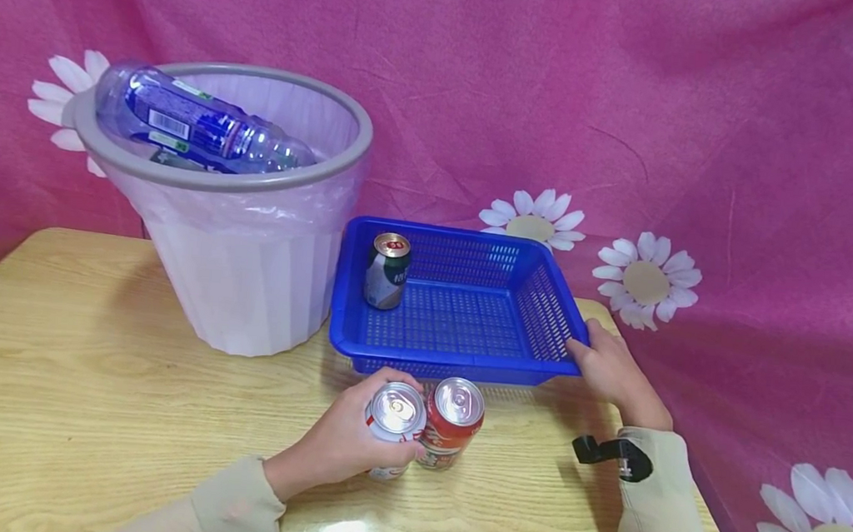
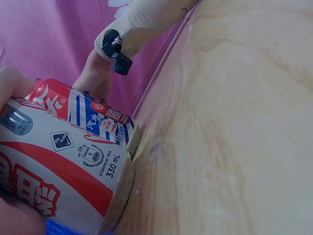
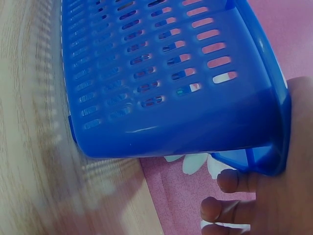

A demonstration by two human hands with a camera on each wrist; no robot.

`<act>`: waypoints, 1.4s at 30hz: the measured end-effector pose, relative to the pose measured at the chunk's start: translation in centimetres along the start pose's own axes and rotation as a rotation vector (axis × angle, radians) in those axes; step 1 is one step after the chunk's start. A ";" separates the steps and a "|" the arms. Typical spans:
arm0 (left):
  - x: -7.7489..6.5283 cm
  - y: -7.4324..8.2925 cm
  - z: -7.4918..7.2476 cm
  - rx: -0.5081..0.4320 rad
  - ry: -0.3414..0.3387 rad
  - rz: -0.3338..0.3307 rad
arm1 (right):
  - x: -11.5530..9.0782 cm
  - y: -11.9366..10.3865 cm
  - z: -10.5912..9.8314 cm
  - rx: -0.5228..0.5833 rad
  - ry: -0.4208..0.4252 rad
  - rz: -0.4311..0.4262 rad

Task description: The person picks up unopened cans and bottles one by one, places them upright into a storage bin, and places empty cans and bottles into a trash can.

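My left hand grips a white soda can with red markings, which stands upright on the table. Right beside it is a red soda can, also upright; the left wrist view shows the white can close against the red one. At the right, my right hand holds the corner of a blue plastic basket, its fingers under the rim in the right wrist view. Inside the basket, at its left end, stands a dark green and grey can.
Left of the basket stands a white bin with a grey rim and a clear liner. Plastic bottles with blue labels lie in its top. Behind the wooden table hangs a pink cloth with white flowers.
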State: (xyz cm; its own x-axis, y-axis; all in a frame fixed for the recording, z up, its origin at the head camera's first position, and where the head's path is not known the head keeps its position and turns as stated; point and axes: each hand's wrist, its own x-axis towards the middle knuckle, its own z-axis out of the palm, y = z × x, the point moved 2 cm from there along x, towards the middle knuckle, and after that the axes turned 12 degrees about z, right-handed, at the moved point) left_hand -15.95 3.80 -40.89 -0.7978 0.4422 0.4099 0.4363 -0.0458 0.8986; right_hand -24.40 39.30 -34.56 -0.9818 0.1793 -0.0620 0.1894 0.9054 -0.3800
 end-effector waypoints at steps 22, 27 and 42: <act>0.1 0.0 -0.5 0.031 -0.065 0.025 | 0.2 0.0 0.0 -0.012 0.028 -0.018; 0.2 0.0 -0.7 0.017 -0.080 0.044 | 0.1 0.1 0.1 -0.014 0.030 -0.018; 0.1 0.1 -0.8 0.009 -0.085 0.052 | 0.2 0.1 0.1 -0.010 0.027 -0.013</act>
State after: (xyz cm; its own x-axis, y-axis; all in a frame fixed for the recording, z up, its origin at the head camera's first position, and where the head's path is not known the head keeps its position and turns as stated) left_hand -16.35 3.17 -40.66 -0.7359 0.5141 0.4407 0.4804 -0.0623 0.8748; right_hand -24.54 39.41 -34.68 -0.9836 0.1777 -0.0318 0.1767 0.9117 -0.3710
